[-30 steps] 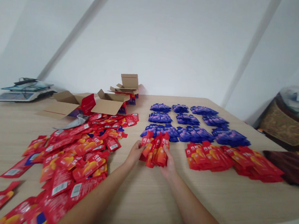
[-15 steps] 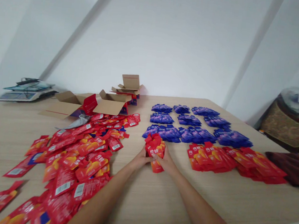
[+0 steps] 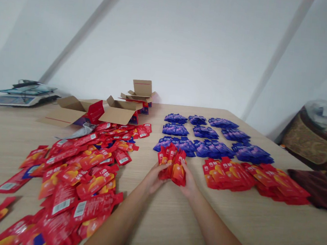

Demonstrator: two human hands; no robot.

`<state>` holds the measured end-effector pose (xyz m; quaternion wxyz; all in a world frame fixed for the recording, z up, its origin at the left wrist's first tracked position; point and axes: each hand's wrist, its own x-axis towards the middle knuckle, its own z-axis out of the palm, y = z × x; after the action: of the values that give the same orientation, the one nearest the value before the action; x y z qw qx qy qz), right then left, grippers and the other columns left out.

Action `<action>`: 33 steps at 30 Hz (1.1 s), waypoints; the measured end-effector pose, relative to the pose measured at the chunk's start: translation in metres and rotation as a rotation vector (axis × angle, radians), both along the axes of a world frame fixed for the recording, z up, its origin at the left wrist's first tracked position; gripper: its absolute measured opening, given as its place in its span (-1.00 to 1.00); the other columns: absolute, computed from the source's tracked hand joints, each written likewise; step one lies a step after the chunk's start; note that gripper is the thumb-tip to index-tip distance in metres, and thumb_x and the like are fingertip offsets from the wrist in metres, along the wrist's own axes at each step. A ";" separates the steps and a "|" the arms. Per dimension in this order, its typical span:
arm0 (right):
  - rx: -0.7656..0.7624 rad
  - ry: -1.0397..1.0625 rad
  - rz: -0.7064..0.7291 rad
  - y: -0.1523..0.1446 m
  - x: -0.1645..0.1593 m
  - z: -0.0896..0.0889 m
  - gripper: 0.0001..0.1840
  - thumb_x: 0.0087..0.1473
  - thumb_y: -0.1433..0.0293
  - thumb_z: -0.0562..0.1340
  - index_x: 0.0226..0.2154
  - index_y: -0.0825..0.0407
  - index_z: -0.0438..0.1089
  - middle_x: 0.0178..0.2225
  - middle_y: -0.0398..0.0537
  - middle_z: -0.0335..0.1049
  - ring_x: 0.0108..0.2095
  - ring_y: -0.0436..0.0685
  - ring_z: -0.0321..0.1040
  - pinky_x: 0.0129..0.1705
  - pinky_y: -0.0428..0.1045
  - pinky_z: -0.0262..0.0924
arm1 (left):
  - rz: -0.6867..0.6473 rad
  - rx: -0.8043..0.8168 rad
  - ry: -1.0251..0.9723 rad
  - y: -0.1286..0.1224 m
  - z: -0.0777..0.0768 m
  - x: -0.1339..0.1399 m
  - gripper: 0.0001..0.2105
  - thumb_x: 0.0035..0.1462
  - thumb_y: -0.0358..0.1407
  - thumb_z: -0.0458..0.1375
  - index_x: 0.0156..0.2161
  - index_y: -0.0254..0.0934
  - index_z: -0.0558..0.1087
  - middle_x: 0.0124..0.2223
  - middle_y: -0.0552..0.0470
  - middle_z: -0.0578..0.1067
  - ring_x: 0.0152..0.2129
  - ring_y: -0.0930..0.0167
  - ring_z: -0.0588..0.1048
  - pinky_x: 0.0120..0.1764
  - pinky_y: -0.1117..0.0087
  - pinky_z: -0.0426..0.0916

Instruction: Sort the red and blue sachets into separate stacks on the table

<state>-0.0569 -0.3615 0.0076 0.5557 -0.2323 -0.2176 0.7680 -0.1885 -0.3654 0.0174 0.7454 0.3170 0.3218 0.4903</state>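
Two hands [image 3: 154, 179] holding one pouch bunch [image 3: 171, 159], nine blue piles [image 3: 205, 133], two red piles [image 3: 231, 175]

Wall [image 3: 196, 43]: bright, evenly lit
Table [image 3: 272, 225]: soft shadows beside the forearms [image 3: 219, 231], toward near edge
Sachets [image 3: 172, 161]: lettering slightly blurred
Brown item [image 3: 309, 139] past right edge: stretched, soft

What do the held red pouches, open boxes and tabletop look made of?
Red pouches: probably plastic film, slight sheen and creases. Open boxes: likely cardboard, matt brown insides, stiff folded flaps. Tabletop: pale, smooth woodgrain; wood or laminate, unclear.
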 end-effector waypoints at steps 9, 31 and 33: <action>-0.083 0.057 0.069 0.002 0.001 -0.008 -0.71 0.08 0.28 0.21 -0.14 0.04 0.41 -0.15 -0.05 0.53 -0.15 0.09 0.47 -0.06 0.02 0.35 | 0.196 -0.094 -0.010 -0.003 -0.001 -0.009 -0.52 -0.10 -0.38 0.32 -0.01 -0.28 0.39 -0.08 -0.14 0.53 -0.25 0.30 0.55 -0.26 0.36 0.46; -0.020 0.037 0.069 -0.002 0.004 0.003 -0.69 0.05 0.23 0.22 -0.15 0.00 0.41 -0.13 -0.02 0.51 -0.08 0.16 0.44 -0.07 0.10 0.36 | 0.272 0.010 -0.039 -0.007 -0.001 -0.002 -0.46 -0.16 -0.45 0.33 -0.01 -0.25 0.34 -0.03 -0.13 0.50 -0.18 0.24 0.53 -0.18 0.26 0.46; -0.026 0.048 0.062 -0.003 0.004 0.004 -0.71 0.05 0.25 0.23 -0.16 -0.01 0.41 -0.13 -0.03 0.52 -0.08 0.16 0.44 -0.07 0.10 0.36 | 0.313 0.009 -0.034 -0.006 -0.002 -0.001 -0.47 -0.15 -0.43 0.33 -0.01 -0.24 0.33 -0.03 -0.12 0.50 -0.17 0.24 0.52 -0.16 0.24 0.46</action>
<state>-0.0529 -0.3643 0.0118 0.5336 -0.2142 -0.2013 0.7930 -0.1891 -0.3718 0.0156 0.6637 0.2577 0.3527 0.6072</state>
